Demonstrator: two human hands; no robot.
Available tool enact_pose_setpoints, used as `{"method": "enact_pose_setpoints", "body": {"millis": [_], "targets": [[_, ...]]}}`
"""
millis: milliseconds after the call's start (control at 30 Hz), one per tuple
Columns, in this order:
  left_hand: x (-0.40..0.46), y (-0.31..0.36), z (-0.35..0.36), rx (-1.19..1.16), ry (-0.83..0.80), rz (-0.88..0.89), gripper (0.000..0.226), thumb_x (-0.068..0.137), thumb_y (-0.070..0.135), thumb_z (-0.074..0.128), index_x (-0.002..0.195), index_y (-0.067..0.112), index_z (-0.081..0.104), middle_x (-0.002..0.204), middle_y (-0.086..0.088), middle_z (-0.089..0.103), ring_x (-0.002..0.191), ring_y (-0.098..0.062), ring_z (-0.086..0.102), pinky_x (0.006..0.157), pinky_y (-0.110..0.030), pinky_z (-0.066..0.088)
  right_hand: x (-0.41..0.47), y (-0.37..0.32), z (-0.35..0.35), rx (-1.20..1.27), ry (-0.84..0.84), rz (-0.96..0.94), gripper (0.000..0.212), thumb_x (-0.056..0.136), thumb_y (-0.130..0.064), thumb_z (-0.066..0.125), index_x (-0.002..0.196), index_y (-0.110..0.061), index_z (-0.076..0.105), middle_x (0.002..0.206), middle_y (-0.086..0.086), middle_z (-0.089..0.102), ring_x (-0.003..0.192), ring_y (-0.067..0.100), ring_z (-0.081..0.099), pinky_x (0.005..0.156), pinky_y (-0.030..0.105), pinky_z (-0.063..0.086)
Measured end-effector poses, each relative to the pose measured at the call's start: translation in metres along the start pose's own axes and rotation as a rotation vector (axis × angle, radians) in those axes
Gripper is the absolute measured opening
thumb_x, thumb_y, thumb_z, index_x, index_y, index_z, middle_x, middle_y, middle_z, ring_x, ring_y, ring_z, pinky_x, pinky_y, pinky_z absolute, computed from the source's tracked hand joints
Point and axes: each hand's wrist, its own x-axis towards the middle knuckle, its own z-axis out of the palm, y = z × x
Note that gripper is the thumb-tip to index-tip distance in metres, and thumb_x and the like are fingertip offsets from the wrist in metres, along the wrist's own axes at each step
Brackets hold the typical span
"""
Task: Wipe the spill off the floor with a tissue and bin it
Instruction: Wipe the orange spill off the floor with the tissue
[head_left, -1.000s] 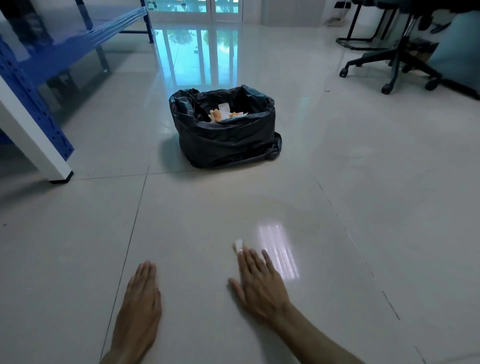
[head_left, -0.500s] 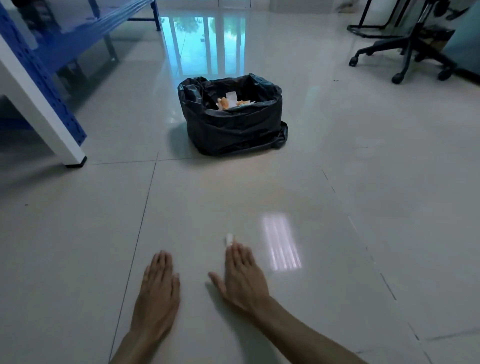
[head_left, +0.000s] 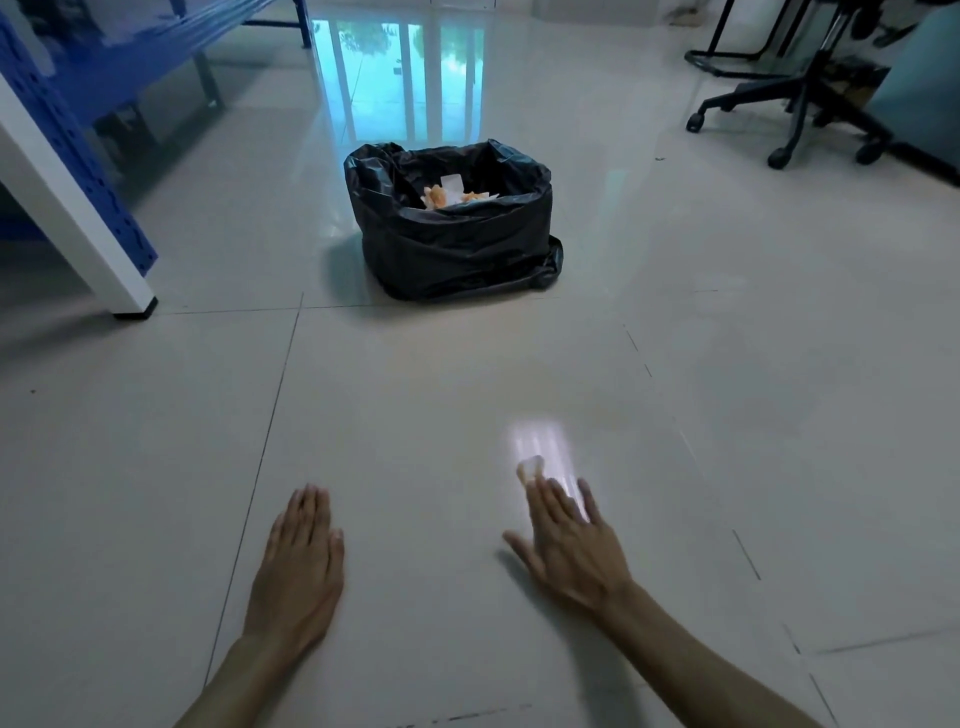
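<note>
Head view: a small crumpled white tissue is pressed to the glossy pale tiled floor under the flattened right hand's fingertips, so even pressure is advised before the black-bagged bin is reached.

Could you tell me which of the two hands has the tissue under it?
The right hand: the tissue peeks out at its fingertips; the left hand lies bare.

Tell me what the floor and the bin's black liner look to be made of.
Floor: glazed ceramic or porcelain tile, by its grout lines and mirror-like reflections. Bin liner: thin glossy plastic film, by its crinkles and sheen; the bin beneath is hidden.
</note>
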Motion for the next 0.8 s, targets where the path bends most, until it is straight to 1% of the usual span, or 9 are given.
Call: {"method": "enact_pose_setpoints", "body": {"millis": [67,167,233,300,467,567,667,733,800], "targets": [[-0.001,0.002,-0.003,-0.01,-0.03,-0.013,0.067,0.091,0.045,-0.004,0.149,0.012,-0.01,0.159,-0.001,-0.014,0.145,-0.009,-0.018,0.121,-0.033,-0.005,-0.007,0.02,-0.002,-0.043,-0.058,0.153,0.091,0.096,-0.069,0.006,0.148,-0.002,0.037,0.148,0.014,0.045,0.137,0.026,0.044,0.118,0.043,0.003],[-0.001,0.008,-0.006,-0.028,-0.044,-0.02,0.066,0.092,0.044,-0.002,0.148,0.011,-0.013,0.158,-0.003,-0.017,0.145,-0.011,-0.02,0.12,-0.033,-0.008,-0.008,0.007,-0.004,0.026,-0.091,0.249,0.104,0.087,-0.076,-0.004,0.154,0.001,0.015,0.159,0.017,0.021,0.148,0.027,0.021,0.118,0.036,-0.007],[-0.001,0.012,-0.006,-0.024,-0.064,-0.036,0.067,0.09,0.043,-0.004,0.147,0.009,-0.014,0.156,-0.004,-0.02,0.144,-0.013,-0.021,0.119,-0.033,-0.011,-0.006,-0.022,-0.007,0.122,-0.14,0.169,0.11,0.082,-0.079,-0.008,0.154,0.003,0.007,0.161,0.02,0.011,0.15,0.026,0.009,0.118,0.034,-0.01],[0.001,0.012,-0.005,-0.016,-0.064,-0.043,0.069,0.087,0.044,-0.008,0.146,0.008,-0.016,0.156,-0.005,-0.02,0.144,-0.014,-0.022,0.119,-0.034,-0.012,-0.009,-0.063,-0.004,0.17,-0.151,0.046,0.111,0.084,-0.081,-0.004,0.153,0.005,0.007,0.16,0.021,0.009,0.15,0.028,0.007,0.119,0.036,-0.008],[0.002,0.008,-0.005,-0.021,-0.086,-0.043,0.067,0.09,0.043,-0.003,0.147,0.011,-0.016,0.158,-0.005,-0.019,0.144,-0.013,-0.022,0.119,-0.033,-0.012,-0.027,-0.128,0.015,0.208,-0.082,-0.189,0.088,0.098,-0.067,0.022,0.147,0.005,0.034,0.153,0.021,0.034,0.144,0.031,0.03,0.12,0.044,0.01],[0.002,0.007,-0.005,-0.015,-0.071,-0.037,0.069,0.089,0.045,-0.007,0.148,0.011,-0.016,0.158,-0.004,-0.02,0.144,-0.012,-0.022,0.118,-0.032,-0.012,-0.022,-0.103,0.011,0.216,-0.023,-0.31,0.052,0.1,-0.03,0.036,0.145,-0.005,0.043,0.15,0.011,0.043,0.14,0.025,0.039,0.115,0.052,0.027],[0.0,0.009,-0.003,-0.007,-0.053,-0.038,0.072,0.087,0.046,-0.01,0.148,0.01,-0.014,0.158,-0.005,-0.017,0.145,-0.013,-0.02,0.119,-0.034,-0.01,-0.016,-0.075,0.006,0.303,-0.073,-0.356,0.06,0.089,-0.002,0.047,0.148,-0.011,0.039,0.154,0.009,0.037,0.144,0.021,0.032,0.119,0.048,0.017],[0.0,0.009,-0.003,-0.02,-0.034,-0.045,0.071,0.087,0.046,-0.009,0.148,0.01,-0.012,0.159,-0.005,-0.015,0.146,-0.013,-0.019,0.12,-0.034,-0.008,-0.013,-0.064,0.006,0.311,-0.058,-0.344,0.054,0.093,-0.003,0.052,0.145,-0.015,0.044,0.153,0.006,0.04,0.144,0.017,0.031,0.12,0.043,0.018],[0.0,0.01,-0.005,-0.025,-0.029,-0.041,0.07,0.088,0.045,-0.008,0.148,0.01,-0.012,0.159,-0.004,-0.015,0.145,-0.012,-0.019,0.12,-0.034,-0.009,-0.011,-0.06,0.01,0.271,-0.024,-0.351,0.049,0.093,-0.005,0.06,0.14,-0.017,0.052,0.147,0.003,0.049,0.14,0.016,0.038,0.116,0.042,0.028]]}}
